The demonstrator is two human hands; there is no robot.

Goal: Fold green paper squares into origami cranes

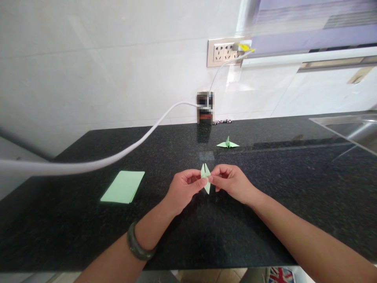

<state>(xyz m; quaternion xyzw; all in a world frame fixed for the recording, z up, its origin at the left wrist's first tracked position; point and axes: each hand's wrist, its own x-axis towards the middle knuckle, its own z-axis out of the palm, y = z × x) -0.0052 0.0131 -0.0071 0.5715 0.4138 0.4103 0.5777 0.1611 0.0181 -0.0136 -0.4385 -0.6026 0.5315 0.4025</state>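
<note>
A folded piece of light green origami paper is held between my two hands above the dark counter. It is narrow, with two points at the far end split by a slit and one point toward me. My left hand pinches its left side, thumb on top. From the right, my right hand pinches the other edge with thumb and fingers. Beyond the hands stands a finished green paper crane with its wings spread. To the left lies a stack of green paper sheets.
A phone-like device, blurred out, leans against the wall with a beaded strap beside it. A white cable crosses over the counter at left. Wall sockets are above; a metal sink is at far right.
</note>
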